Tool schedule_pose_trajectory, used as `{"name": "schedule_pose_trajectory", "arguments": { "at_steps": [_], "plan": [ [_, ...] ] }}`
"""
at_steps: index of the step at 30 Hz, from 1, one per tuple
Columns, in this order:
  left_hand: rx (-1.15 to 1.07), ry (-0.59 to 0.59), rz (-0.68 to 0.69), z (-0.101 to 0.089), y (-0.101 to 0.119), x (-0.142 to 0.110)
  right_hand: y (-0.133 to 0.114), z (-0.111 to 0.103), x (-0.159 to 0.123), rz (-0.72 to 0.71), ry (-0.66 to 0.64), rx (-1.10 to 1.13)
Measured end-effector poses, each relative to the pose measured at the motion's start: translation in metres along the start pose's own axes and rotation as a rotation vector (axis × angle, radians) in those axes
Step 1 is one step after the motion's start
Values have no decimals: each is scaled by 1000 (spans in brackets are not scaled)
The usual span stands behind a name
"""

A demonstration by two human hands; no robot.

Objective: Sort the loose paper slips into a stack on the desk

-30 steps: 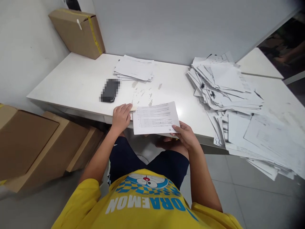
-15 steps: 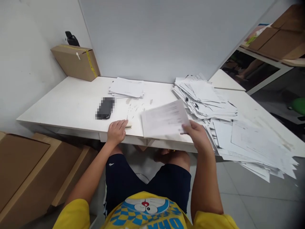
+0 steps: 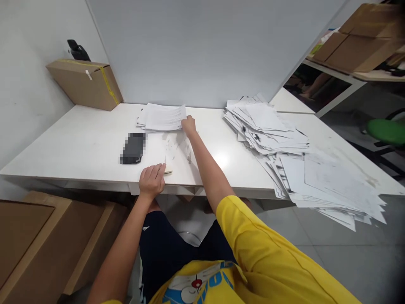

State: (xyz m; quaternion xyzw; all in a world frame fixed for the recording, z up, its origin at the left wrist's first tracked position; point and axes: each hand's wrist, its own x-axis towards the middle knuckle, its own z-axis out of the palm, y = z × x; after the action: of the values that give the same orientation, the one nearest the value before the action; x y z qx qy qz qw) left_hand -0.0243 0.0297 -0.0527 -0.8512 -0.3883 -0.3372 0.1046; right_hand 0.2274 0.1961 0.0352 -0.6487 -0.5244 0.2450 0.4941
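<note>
My right hand (image 3: 189, 126) reaches to the back of the desk, its fingers closed on the right edge of a printed paper sheet (image 3: 166, 118). The sheet lies over the small paper stack (image 3: 141, 120), whose left edges stick out from under it. Near the front edge, my left hand (image 3: 152, 180) is closed over a small, flat, cream-coloured piece (image 3: 168, 170). Only that piece's right end shows, with a dark line along its side, so its kind is hidden. A black, pixelated phone-like object (image 3: 133, 147) lies between the left hand and the stack.
Large, untidy piles of paper (image 3: 265, 126) cover the white desk's right side, and the nearer pile (image 3: 329, 181) overhangs its front edge. A taped cardboard box (image 3: 85, 84) leans at the back left. More cardboard boxes (image 3: 72, 236) stand below left. A grey panel (image 3: 202, 50) closes the back.
My right hand has carried the printed sheet from the desk's front, first up and right, then back and left onto the small stack. My left hand has stayed on the cream-coloured piece.
</note>
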Motion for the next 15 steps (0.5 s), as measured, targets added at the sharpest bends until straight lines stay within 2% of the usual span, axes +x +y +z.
{"name": "schedule_pose_trajectory", "arguments": {
  "at_steps": [3, 6, 8, 11, 13, 15],
  "plan": [
    [-25, 46, 9, 6, -5, -4, 9, -11, 4, 112, 124, -96],
    [-28, 114, 22, 12, -9, -7, 22, -49, 8, 155, 250, -253],
    [17, 169, 49, 15, -12, -8, 38, -89, 10, 165, 349, -373],
    [56, 216, 80, 18, -13, -7, 71, -163, 5, 238, 493, -540],
    [28, 214, 48, 20, -13, -7, 94, -210, -4, 326, 564, -632],
    [14, 219, 9, 20, -11, -6, 112, -248, -13, 396, 597, -696]
  ]
}}
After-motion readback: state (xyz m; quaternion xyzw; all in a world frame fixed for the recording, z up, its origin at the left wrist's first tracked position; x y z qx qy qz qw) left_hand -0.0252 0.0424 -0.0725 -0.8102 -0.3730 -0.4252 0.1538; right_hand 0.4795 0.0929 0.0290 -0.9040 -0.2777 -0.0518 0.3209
